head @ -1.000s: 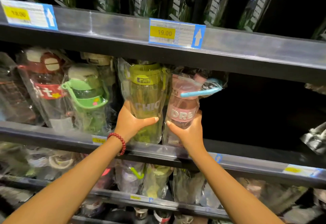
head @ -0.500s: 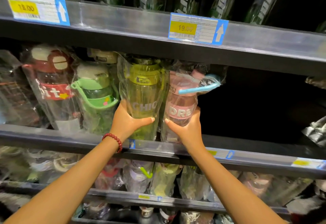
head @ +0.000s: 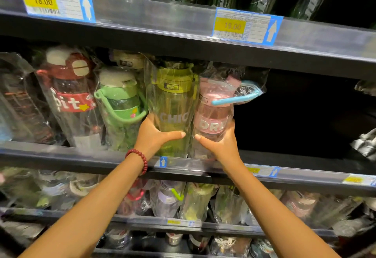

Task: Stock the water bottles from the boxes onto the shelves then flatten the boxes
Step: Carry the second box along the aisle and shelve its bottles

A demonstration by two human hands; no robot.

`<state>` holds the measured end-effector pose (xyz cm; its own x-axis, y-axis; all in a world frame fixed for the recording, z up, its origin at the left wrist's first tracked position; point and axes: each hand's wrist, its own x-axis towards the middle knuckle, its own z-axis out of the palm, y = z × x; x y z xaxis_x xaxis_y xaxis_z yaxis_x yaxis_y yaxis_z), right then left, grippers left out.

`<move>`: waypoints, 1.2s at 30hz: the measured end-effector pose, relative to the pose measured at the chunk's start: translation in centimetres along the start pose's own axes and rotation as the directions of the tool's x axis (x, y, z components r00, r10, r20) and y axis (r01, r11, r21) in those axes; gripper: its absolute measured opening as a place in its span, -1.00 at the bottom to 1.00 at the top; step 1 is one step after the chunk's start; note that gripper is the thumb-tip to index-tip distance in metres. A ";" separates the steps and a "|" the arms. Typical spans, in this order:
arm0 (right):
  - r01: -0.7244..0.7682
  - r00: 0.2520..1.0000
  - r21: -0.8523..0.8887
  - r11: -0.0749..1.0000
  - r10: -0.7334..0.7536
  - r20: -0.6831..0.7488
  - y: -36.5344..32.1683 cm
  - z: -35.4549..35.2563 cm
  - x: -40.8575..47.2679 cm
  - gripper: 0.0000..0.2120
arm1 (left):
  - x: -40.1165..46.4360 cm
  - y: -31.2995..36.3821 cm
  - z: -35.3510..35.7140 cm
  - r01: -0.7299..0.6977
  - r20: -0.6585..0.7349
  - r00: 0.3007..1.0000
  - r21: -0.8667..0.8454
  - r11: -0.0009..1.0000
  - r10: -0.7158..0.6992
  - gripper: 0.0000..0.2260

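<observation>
Gripping the yellow bottle (head: 173,105) with your left hand (head: 154,135) and the pink bottle (head: 213,115) with your right hand (head: 221,143), fingers curled round both, you risk slick wrappers slipping or toppling the green bottle (head: 120,103) alongside.

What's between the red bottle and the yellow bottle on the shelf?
In the head view, a green bottle with a white cap stands between the red bottle and the yellow bottle.

Both bottles (head: 175,103) slightly further in.
</observation>
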<state>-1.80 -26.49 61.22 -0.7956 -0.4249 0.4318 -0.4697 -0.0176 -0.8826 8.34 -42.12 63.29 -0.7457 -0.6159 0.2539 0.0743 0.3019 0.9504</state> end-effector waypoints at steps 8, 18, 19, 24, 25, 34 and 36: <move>-0.061 0.998 -0.048 0.997 0.061 0.006 -0.2 -0.3 -0.5 -0.30 | -0.4 -0.3 -0.7 0.097 0.009 0.995 0.002 0.995 -0.097 0.10; -0.088 0.996 -0.132 0.987 0.087 -0.015 -1.1 -0.4 -1.3 -0.39 | -1.2 0.0 -0.9 0.136 -0.001 0.991 -0.041 0.990 -0.136 0.00; -0.095 0.995 -0.135 0.986 0.095 -0.007 -1.2 -0.4 -1.3 -0.39 | -1.1 -0.1 -0.9 0.137 0.001 0.991 -0.039 0.990 -0.137 -0.05; -0.125 0.992 -0.143 0.982 0.127 0.009 -1.6 -0.4 -1.5 -0.37 | -1.3 -0.4 -0.6 0.111 0.004 0.994 -0.013 0.994 -0.111 -0.35; -0.126 0.992 -0.142 0.982 0.129 0.013 -1.6 -0.3 -1.6 -0.37 | -1.4 -0.4 -0.6 0.096 -0.003 0.995 -0.011 0.995 -0.096 -0.35; -0.131 0.987 -0.140 0.981 0.141 0.070 -2.8 -1.3 -2.2 -0.35 | -3.6 0.7 0.1 0.066 -0.117 0.992 0.120 0.991 -0.052 -0.27; -0.131 0.985 -0.126 0.983 0.144 0.098 -3.1 -2.3 -2.9 -0.33 | -4.6 0.9 -0.1 0.075 -0.172 0.984 0.119 0.990 -0.054 -0.26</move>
<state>1.06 -23.10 63.16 -0.8133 -0.5100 0.2800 -0.4059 0.1525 -0.9011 11.94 -39.10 62.95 -0.6237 -0.7473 0.2291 -0.0613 0.3389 0.9388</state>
